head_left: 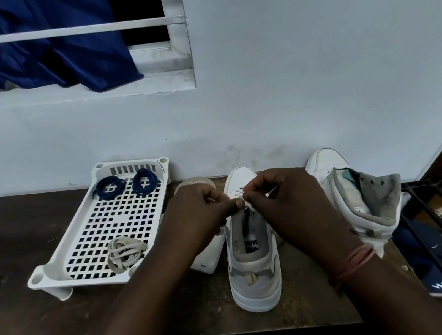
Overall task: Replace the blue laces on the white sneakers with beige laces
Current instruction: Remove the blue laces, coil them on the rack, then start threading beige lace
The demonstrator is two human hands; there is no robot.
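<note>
On the dark wooden tabletop [32,298], the centre white sneaker [254,263] sits heel toward the camera, toe toward the wall. Both hands work right above its tongue area: left hand [198,214] and right hand [283,201] have fingers curled, each pinching a beige lace [242,193] strand, fingertips nearly touching over the eyelets. Lace is mostly hidden by the fingers; only short pale strands show toward the toe. Right wrist carries a pink band [356,260]. A second white sneaker [357,192] stands just right of the right hand, opening tipped toward the camera, no lace visible. Left of the left hand, a white perforated tray [56,266] sits on the tabletop: two coiled blue laces [127,184] side by side at its far end, one coiled spare beige lace [125,253] at its near end, well apart from the blue ones. A white object [207,253] lies partly under the left hand, between tray and centre sneaker; can't tell what it is. Blue cloth [35,46] hangs at the window [177,29] top left.
</note>
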